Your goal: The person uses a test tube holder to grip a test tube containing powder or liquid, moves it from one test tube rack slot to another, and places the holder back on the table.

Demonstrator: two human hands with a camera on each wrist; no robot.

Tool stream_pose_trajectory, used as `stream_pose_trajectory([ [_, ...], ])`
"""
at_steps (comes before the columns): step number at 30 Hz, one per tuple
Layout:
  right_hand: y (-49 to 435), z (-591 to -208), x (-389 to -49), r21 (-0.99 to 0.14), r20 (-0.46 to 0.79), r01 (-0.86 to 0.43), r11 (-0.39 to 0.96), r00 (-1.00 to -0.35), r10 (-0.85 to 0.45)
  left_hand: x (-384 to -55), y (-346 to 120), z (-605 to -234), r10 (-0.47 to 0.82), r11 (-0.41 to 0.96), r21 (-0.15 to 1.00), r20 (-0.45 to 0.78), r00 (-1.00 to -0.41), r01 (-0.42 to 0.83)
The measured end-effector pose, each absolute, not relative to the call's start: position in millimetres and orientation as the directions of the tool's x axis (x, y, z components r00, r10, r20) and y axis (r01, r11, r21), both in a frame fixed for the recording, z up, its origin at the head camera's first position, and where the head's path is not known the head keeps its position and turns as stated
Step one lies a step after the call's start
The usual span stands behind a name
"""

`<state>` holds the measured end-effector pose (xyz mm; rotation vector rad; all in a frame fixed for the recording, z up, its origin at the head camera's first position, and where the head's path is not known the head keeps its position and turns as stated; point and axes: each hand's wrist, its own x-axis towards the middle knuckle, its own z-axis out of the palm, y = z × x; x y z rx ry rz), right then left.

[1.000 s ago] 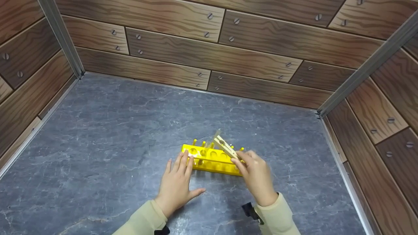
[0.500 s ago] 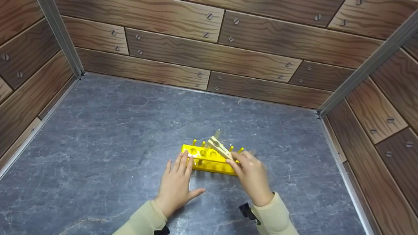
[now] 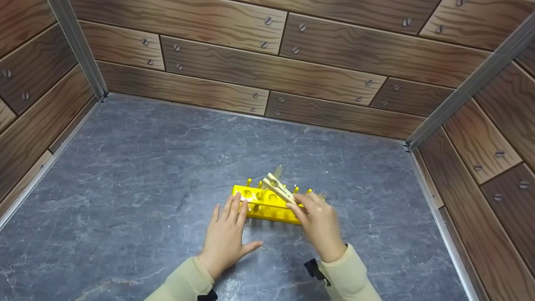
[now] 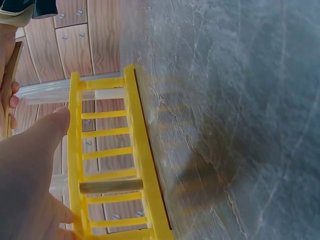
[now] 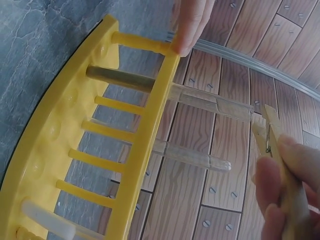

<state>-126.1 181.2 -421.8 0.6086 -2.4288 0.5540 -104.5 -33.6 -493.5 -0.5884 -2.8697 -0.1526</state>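
1. Head view: yellow rack lies toward six o'clock; left hand, at its eight o'clock, rests straight fingers on it, probably steadying it.
2. At four o'clock, right hand pinches the wooden clamp, perhaps for reach.
3. Right wrist view: clamp tips appear near the rack-held dark-filled tube's mouth; contact unclear.

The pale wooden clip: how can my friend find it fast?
Find the long yellow plastic rack on the grey marbled table. At its right end, a person's bare right hand pinches the pale wooden clip. Unlike the yellow rack and clear slender tubes, it's wood, with two prongs.
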Motion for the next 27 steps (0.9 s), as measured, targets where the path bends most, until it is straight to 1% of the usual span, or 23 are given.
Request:
stream_pose_trajectory([
  [4,180.3,-423.0,-127.4,-0.233,0.624,-0.537,0.811,-0.722,-0.299,-104.5,-33.4,-493.4,0.376,0.917,0.053,0.206,-0.903,0.394],
  [12,178.7,-425.0,-128.8,-0.221,0.644,-0.547,0.807,-0.704,-0.301,-104.9,-33.5,-495.5,0.374,0.917,0.064,0.213,-0.903,0.395],
  [27,175.9,-424.3,-128.6,-0.195,0.619,-0.527,0.827,-0.721,-0.312,-104.9,-33.1,-495.4,0.374,0.917,0.057,0.22,-0.901,0.395],
])
